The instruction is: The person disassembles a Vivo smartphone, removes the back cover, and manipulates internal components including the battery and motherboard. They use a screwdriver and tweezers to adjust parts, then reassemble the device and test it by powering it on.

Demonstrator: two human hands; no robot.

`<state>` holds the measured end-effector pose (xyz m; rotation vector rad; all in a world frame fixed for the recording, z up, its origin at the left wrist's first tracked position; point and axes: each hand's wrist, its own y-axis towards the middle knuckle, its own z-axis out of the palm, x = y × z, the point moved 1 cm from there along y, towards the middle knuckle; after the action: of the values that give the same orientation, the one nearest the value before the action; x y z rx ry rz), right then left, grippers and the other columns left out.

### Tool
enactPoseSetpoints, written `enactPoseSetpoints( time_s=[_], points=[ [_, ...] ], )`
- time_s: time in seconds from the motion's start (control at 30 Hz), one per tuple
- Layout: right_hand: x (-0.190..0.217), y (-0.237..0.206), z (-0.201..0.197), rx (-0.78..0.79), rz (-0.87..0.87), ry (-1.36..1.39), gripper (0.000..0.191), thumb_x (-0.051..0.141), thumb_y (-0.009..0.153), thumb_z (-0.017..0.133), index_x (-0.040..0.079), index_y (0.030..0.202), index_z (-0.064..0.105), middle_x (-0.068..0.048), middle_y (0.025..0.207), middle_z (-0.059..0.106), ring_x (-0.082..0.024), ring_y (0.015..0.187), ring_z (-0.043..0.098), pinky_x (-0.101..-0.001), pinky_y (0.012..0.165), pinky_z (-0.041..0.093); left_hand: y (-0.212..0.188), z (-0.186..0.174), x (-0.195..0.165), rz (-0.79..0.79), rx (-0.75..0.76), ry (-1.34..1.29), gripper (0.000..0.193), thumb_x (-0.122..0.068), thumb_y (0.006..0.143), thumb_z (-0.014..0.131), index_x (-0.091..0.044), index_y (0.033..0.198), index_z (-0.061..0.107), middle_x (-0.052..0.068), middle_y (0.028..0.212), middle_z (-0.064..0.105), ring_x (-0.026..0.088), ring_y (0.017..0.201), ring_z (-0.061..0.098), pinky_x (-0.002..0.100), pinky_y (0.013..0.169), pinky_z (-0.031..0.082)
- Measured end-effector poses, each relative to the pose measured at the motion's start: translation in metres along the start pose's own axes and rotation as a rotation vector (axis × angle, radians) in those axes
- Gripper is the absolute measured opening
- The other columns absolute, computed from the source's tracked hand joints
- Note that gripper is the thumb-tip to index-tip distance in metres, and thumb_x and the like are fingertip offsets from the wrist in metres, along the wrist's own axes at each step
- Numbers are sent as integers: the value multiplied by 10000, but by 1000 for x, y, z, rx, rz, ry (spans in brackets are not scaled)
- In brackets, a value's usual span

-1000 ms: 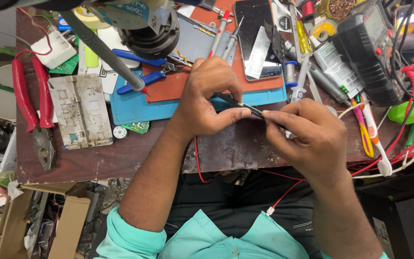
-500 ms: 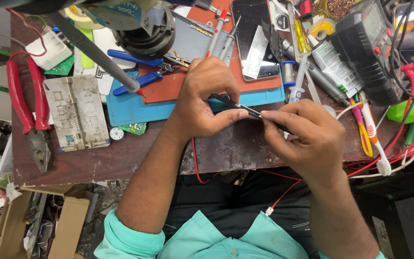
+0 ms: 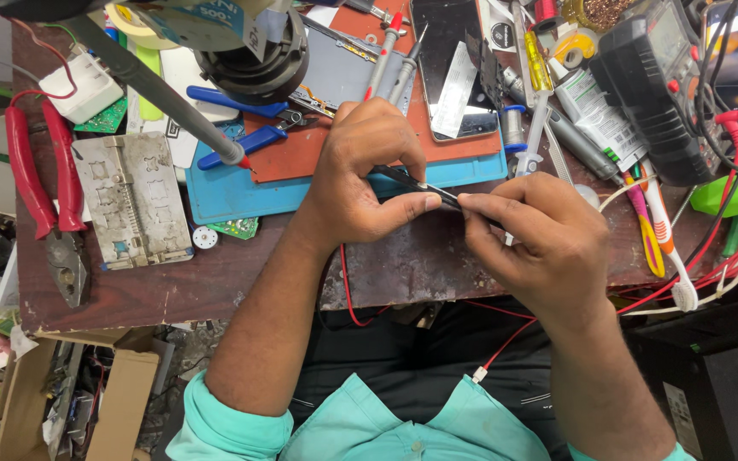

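Tweezers [image 3: 424,186]: slim, dark — held level above the bench's [image 3: 215,286] near edge, between both hands.
Left hand [image 3: 367,175]: grip pinched on the tweezers' far end, thumb beneath.
Right hand [image 3: 540,243]: fingertips clamped on the near end.
Nearby: blue mat [image 3: 241,192] just behind; red-handled pliers [image 3: 40,192] well apart, far left.

The left hand [image 3: 369,175] has crept slightly along the thin black tool [image 3: 437,195] toward the right hand's [image 3: 540,243] fingertips [image 3: 468,203]
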<state>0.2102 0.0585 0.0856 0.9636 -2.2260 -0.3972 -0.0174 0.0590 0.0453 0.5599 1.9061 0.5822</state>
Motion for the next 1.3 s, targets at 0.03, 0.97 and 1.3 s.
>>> enactPoseSetpoints(
  time_s=[0.03,0.97,1.3],
  points=[
    [1,0,0,2,-6,-14,232,11,821,826,83,1036,778,-47,870,664,-170,744,623,-314,657,481,0,0,0,-2,-1,1,294,-301,723,869,-155,797,624,-40,856,628,186,933,582,350,910,365],
    [-15,20,-14,282,293,189,176,69,821,788,95,995,805,-31,807,701,-126,658,610,-266,589,453,0,-1,0,12,5,14,304,-306,713,859,-148,790,611,-31,851,623,201,938,584,358,914,359],
    [-3,24,-17,277,356,111,169,101,787,790,115,953,818,-39,759,708,-144,535,615,-294,496,452,1,-2,0,14,12,18,303,-298,721,867,-144,811,622,-26,865,639,204,934,587,357,920,359]
  ],
)
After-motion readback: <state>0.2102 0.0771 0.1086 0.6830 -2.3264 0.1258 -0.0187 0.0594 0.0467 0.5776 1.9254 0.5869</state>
